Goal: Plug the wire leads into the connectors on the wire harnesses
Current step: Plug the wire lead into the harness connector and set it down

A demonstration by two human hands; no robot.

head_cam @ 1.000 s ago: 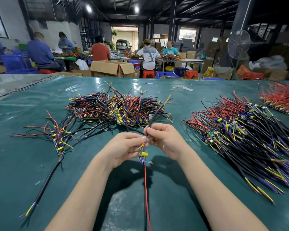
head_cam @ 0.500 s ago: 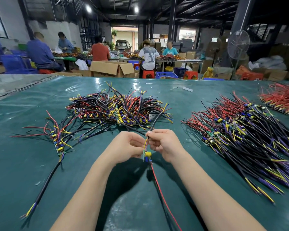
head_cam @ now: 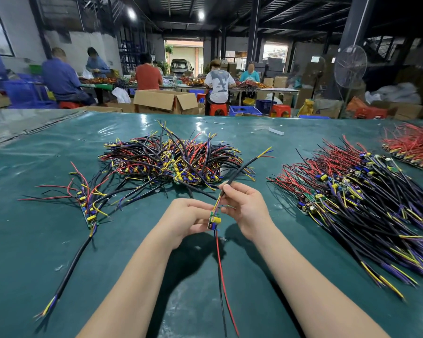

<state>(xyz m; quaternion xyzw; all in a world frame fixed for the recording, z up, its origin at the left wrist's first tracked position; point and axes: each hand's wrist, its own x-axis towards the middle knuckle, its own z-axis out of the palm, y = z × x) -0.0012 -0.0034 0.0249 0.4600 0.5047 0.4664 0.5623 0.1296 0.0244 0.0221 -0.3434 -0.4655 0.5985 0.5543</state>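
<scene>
The step in hand looks to be seating the leads of a black cable [head_cam: 239, 170] into the small green board [head_cam: 213, 219], which is held above the counter [head_cam: 47, 240] between the two hands at mid-view. The left hand [head_cam: 188, 220] pinches the board by its edge with curled fingers. The right hand [head_cam: 247, 211] pinches the cable just above its yellow lead [head_cam: 217, 204]. Both forearms converge from below. Whether the lead tips are already in the connector is hard to tell, as they are small and partly hidden. The next move calls for a straight, steady push with the board held firm. From its lower end hang red and black wires [head_cam: 219, 264].
</scene>
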